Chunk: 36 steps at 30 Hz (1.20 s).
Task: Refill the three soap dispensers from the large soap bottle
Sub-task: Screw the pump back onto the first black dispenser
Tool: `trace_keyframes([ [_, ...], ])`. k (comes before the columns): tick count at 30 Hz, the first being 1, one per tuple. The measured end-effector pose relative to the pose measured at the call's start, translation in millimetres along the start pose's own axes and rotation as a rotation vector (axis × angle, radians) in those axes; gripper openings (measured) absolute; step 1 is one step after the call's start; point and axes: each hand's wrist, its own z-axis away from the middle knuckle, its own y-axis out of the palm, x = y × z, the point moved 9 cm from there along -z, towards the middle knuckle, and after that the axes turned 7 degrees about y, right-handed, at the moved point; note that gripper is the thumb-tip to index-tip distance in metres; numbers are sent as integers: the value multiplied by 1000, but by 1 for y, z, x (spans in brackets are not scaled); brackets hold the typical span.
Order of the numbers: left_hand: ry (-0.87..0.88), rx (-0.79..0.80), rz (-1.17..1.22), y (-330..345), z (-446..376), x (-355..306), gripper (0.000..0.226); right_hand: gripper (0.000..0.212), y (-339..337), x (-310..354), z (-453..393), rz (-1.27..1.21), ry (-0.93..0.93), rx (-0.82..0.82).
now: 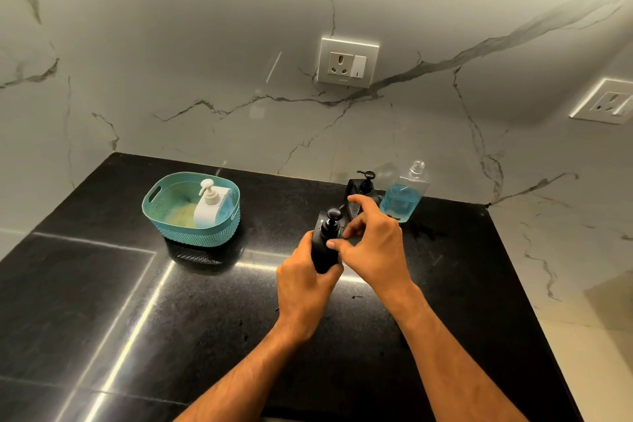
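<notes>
My left hand grips the body of a black soap dispenser standing on the black counter. My right hand pinches at the collar under its black pump head. Behind it stands a second black dispenser, partly hidden by my right hand. To its right is the large clear soap bottle, uncapped, with blue soap filling about its lower half. A white dispenser stands in a teal basket on the left.
The black stone counter meets a white marble wall at the back and ends at an edge on the right. Two wall sockets sit above. Small dark spots lie on the counter near the clear bottle.
</notes>
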Motion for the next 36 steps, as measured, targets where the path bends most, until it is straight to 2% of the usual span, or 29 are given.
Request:
trace_keyframes([
  [5,13,-16,-16,-2,-4,-4,34,86,4,-4,-3,-119,24,23],
  [10,24,-22,-12,-2,-6,-3,38,69,2,-14,-7,-203,98,-14],
  [14,46,-34,-32,-4,-8,-4,37,71,7,-16,-7,-246,107,41],
  [19,53,-36,-30,-3,-9,-2,39,65,6,-18,-10,-257,124,7],
  [25,47,-33,-17,-2,-12,-2,44,70,10,-12,-15,-232,72,45],
  [29,43,-29,2,1,-13,-3,51,67,7,-12,-21,-189,67,1],
  [33,48,-24,-1,1,-17,-3,50,74,13,-10,-24,-230,58,92],
  [36,45,-31,0,1,-19,-4,50,67,14,-12,-25,-278,86,78],
])
